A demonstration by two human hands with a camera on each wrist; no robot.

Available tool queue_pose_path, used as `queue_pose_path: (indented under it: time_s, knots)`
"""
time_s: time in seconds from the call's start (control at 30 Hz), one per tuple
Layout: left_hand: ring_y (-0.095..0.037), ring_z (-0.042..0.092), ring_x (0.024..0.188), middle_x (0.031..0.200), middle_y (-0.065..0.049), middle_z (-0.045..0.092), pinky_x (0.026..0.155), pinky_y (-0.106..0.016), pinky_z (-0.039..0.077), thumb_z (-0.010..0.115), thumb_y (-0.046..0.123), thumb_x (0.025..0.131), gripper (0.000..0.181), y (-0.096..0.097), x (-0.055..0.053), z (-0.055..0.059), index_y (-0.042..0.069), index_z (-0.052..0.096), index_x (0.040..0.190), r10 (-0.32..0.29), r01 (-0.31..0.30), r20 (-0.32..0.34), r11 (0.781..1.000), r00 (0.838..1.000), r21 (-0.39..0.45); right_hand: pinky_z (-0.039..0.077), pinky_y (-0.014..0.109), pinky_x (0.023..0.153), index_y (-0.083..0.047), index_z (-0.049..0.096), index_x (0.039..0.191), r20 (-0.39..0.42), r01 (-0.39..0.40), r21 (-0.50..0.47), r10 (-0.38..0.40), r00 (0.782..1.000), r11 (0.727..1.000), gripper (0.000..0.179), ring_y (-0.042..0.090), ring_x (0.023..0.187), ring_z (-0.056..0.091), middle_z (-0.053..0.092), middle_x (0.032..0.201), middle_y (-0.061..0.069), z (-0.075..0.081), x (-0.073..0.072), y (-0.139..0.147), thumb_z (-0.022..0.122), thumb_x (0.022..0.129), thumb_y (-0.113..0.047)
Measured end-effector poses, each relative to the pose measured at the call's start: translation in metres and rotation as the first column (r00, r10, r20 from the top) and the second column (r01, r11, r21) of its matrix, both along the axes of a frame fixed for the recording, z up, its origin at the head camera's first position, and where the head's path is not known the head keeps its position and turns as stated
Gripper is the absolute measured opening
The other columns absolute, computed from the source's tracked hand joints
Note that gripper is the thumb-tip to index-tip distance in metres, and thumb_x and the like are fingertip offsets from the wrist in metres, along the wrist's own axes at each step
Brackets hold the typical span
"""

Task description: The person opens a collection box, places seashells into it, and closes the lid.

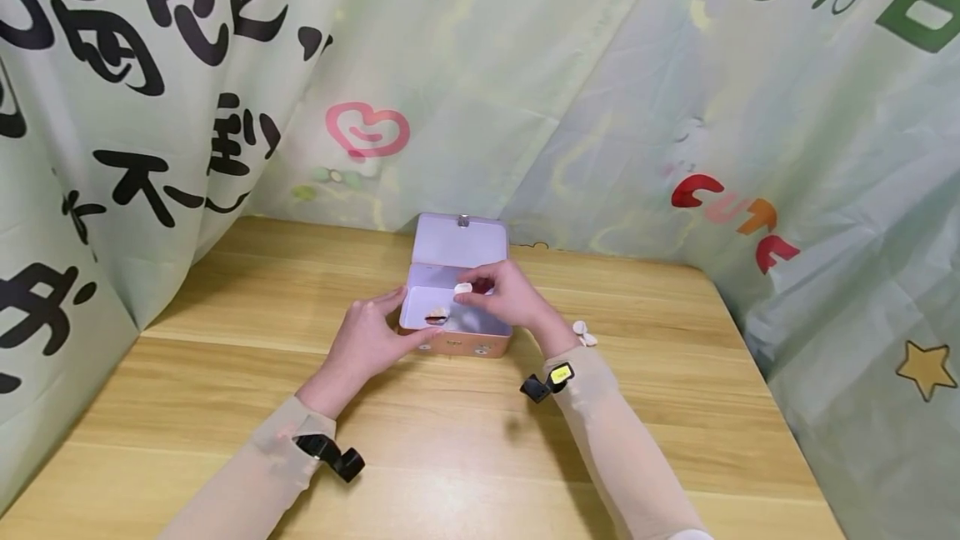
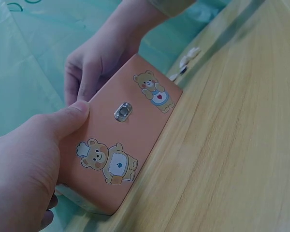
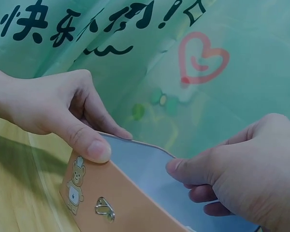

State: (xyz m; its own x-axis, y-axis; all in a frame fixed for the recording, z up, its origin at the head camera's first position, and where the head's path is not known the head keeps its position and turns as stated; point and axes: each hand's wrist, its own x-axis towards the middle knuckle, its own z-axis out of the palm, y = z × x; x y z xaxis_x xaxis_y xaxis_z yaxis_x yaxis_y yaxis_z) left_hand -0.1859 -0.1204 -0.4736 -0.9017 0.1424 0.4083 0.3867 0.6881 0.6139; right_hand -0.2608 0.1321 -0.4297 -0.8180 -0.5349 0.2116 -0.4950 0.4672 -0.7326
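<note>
A small hinged tin box (image 1: 454, 346) stands on the table with its lid (image 1: 460, 242) raised at the back. It is orange outside, with bear pictures and a metal clasp (image 2: 123, 112), and lavender inside. My left hand (image 1: 365, 337) grips the box's left end, thumb at the front rim. Over the opening, my right hand (image 1: 504, 294) pinches a small white piece (image 1: 463, 288), whose kind I cannot tell. A small brown-and-white thing (image 1: 437, 317) shows inside the box at the left. In the right wrist view the right fingertips (image 3: 176, 166) are at the opening.
Several small white pieces (image 1: 584, 333) lie on the wooden table (image 1: 660, 407), right of the box and beside the right forearm. A printed curtain (image 1: 480, 107) hangs behind the table and along both sides. A camera is strapped to each wrist.
</note>
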Motion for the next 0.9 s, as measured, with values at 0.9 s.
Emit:
queue_pose_path:
  time_s: [0.9]
  knots:
    - [-0.022, 0.068, 0.076, 0.132, -0.026, 0.064, 0.056, -0.032, 0.048, 0.091, 0.059, 0.078, 0.091, -0.002, 0.0, 0.0, -0.007, 0.067, 0.136, -0.007, 0.007, -0.019, 1.0, 1.0, -0.006, 0.056, 0.028, 0.074, 0.004, 0.078, 0.111, 0.047, -0.073, 0.141, 0.067, 0.997, 0.987, 0.023, 0.019, 0.082, 0.069, 0.076, 0.091, 0.005, 0.0, -0.005, -0.015, 0.084, 0.093, -0.01]
